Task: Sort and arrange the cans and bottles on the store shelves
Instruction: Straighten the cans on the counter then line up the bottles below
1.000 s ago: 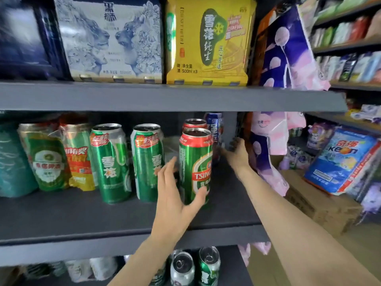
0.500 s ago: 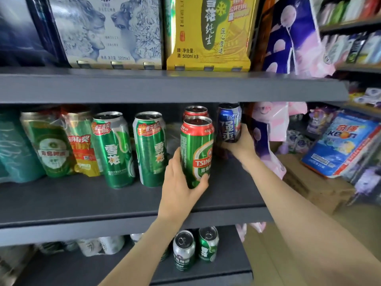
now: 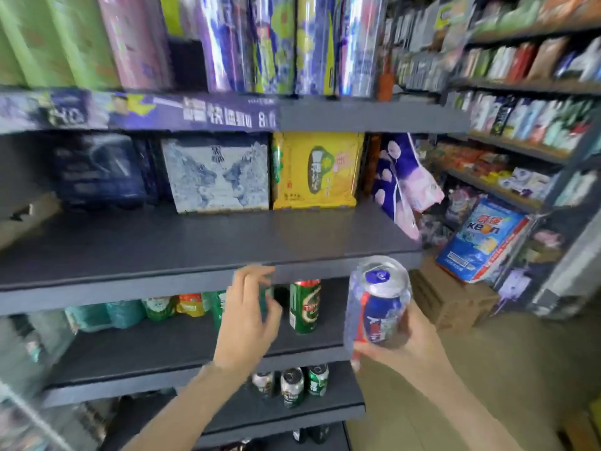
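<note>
Head view takes in a dark grey metal shelving unit (image 3: 201,242) filling the left and centre, with a second run of shelves (image 3: 520,89) packed with blurred packets at the right. On the upper middle board stand a blue-and-white patterned carton (image 3: 216,174) and, just beside it, a yellow plastic-wrapped multipack (image 3: 317,172); a purple and pink soft package (image 3: 401,180) hangs off the shelf's right end, and a blue and white detergent bag (image 3: 481,239) leans on brown cardboard boxes (image 3: 455,301) on the floor. One board down, a green and red tall beer can (image 3: 304,305) stands upright and alone — further green cans (image 3: 156,307) and shrink-wrapped packs sit to its left, partly hidden by the left hand (image 3: 248,320), whose fingers are loosely curled around nothing in front of the shelf edge. The right hand (image 3: 406,346) grips a blue aluminium drink can with red markings (image 3: 379,304) from below, upright, out in front of the shelf's right corner — motion blur smears its left side. Three small can tops (image 3: 291,384) show on the lowest visible board.
</note>
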`<action>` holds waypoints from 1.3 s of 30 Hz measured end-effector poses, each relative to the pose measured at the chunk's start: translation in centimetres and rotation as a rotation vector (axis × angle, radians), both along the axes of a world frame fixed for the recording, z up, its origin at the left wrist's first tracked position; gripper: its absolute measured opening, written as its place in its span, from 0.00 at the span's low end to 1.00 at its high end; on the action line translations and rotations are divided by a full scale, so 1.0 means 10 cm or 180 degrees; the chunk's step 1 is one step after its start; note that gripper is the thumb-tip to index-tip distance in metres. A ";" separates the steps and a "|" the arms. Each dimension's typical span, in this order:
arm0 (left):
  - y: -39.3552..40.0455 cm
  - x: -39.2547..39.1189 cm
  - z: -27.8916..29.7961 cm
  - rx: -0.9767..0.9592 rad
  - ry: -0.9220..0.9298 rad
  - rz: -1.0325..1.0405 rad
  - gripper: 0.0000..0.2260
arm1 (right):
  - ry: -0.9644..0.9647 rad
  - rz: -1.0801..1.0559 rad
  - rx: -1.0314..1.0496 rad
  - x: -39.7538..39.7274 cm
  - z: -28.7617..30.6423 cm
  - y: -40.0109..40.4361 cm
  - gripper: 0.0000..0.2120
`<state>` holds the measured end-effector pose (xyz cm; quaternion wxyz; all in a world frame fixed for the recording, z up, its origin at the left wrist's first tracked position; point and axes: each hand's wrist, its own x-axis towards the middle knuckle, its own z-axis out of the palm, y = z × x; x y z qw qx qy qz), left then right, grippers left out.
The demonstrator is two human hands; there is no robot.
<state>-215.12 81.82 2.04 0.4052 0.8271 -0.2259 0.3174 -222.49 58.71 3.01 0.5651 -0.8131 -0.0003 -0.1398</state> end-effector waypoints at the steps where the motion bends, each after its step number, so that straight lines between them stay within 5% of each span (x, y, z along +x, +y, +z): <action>1: 0.02 -0.01 0.28 -0.0020 -0.0093 -0.0096 0.14 | -0.0071 -0.0030 0.0026 -0.02 0.29 0.07 0.32; 5: 0.14 0.05 1.46 -0.0315 -0.0644 -0.0155 0.15 | -0.0816 -0.0039 0.0192 0.18 1.58 0.36 0.43; 9: 0.32 0.15 2.26 -0.0347 -0.1142 0.0041 0.16 | -0.1420 -0.0003 0.0282 0.41 2.41 0.63 0.38; 14: 0.58 0.45 2.73 -0.0338 -0.0815 0.0309 0.19 | -0.1419 0.0088 0.0405 0.92 2.95 0.93 0.39; 20: 0.96 0.88 2.90 -0.0108 0.0537 0.0857 0.21 | -0.0809 0.0236 0.0459 1.65 3.03 1.22 0.38; 26: 1.02 1.02 2.99 -0.0012 0.1292 -0.0146 0.37 | -0.0912 0.0343 0.0257 1.95 2.98 1.66 0.28; 31: 0.97 1.17 3.03 0.0049 0.1523 -0.0467 0.46 | -0.0753 0.0510 -0.0213 2.00 3.02 1.73 0.31; 34: 0.88 1.20 3.03 -0.0222 0.1663 -0.0820 0.47 | -0.0477 0.0972 -0.0008 1.96 3.01 1.59 0.23; 39: 0.71 1.31 2.97 -0.0374 0.1228 -0.0824 0.45 | -0.0539 0.0870 -0.0360 1.90 3.03 1.57 0.22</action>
